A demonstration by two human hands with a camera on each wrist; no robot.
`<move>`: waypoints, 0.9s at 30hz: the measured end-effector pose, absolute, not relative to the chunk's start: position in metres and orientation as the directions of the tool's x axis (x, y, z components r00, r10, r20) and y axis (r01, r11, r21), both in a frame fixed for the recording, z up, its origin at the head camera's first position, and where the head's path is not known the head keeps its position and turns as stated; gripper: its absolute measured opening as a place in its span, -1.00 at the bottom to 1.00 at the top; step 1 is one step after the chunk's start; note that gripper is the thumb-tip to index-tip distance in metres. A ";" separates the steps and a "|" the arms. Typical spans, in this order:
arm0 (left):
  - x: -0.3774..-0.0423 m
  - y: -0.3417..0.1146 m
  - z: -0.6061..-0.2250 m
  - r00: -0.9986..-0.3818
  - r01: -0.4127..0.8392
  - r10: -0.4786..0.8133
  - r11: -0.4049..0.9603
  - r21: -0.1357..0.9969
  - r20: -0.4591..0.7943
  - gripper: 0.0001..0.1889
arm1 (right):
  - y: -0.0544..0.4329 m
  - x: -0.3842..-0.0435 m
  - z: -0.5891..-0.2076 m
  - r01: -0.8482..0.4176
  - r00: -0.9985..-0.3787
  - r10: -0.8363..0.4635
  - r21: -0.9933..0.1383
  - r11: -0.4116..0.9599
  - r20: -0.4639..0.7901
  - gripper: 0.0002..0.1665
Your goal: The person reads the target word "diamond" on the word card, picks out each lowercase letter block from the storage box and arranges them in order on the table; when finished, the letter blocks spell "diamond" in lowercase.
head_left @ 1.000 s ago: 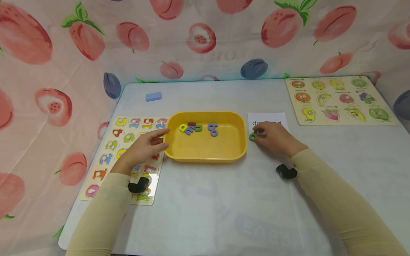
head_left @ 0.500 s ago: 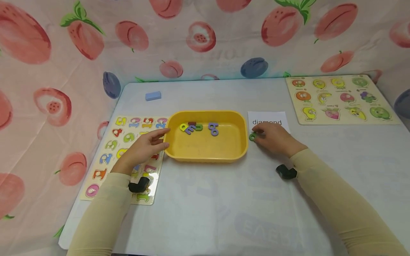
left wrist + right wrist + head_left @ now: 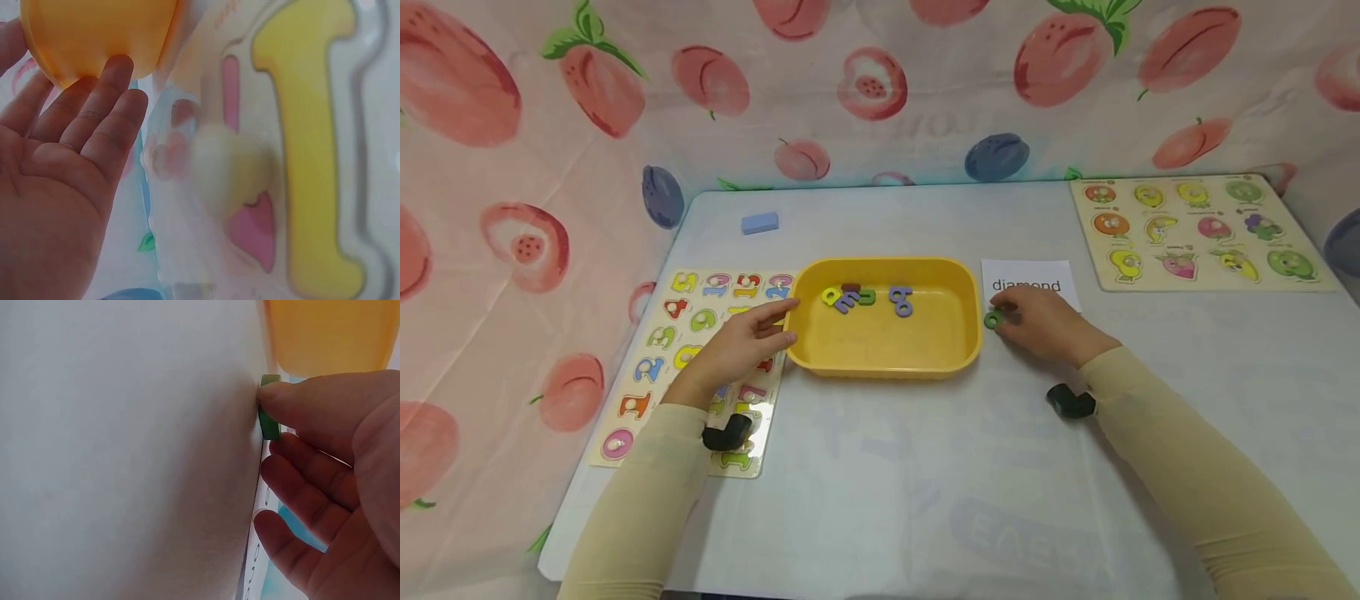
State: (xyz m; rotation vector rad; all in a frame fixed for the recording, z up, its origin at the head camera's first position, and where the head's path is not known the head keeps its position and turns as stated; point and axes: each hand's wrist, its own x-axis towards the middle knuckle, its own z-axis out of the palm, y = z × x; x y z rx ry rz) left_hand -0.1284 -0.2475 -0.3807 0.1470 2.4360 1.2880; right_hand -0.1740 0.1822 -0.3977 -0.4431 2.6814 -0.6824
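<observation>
My left hand [image 3: 741,346] rests its extended fingers against the left end of the yellow tray [image 3: 880,362], thumb at the near side. In the left wrist view the fingers [image 3: 103,103] lie relaxed against the tray wall. Beside the tray's right end, my right hand [image 3: 1041,325] pinches a green letter piece [image 3: 992,320] on the table, at the lower left of a white card [image 3: 1030,268] printed "diamond". The right wrist view has the thumb [image 3: 300,400] pressed on the green piece's edge. Several coloured letter pieces [image 3: 867,297] lie inside the tray; purple ones [image 3: 901,302] sit apart from the cluster.
A number puzzle board [image 3: 658,387] lies at left, partly beneath the left arm. At the back right is a fruit puzzle board [image 3: 1206,237]. A blue block [image 3: 760,222] sits at the back left. Fruit-patterned cloth [image 3: 872,125] hangs behind the white table [image 3: 925,483].
</observation>
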 end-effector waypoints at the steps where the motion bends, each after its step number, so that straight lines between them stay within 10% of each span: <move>1: -0.128 -0.247 -0.381 -0.923 -0.084 0.263 0.576 0.813 -0.282 -0.37 | 0.182 -0.174 -0.398 -0.214 -0.894 -0.375 -0.504 0.837 -0.244 -0.51; 27: -0.127 -0.248 -0.380 -0.918 -0.102 0.258 0.579 0.809 -0.300 -0.36 | 0.176 -0.171 -0.353 -0.267 -0.908 -0.386 -0.485 0.833 -0.162 -0.42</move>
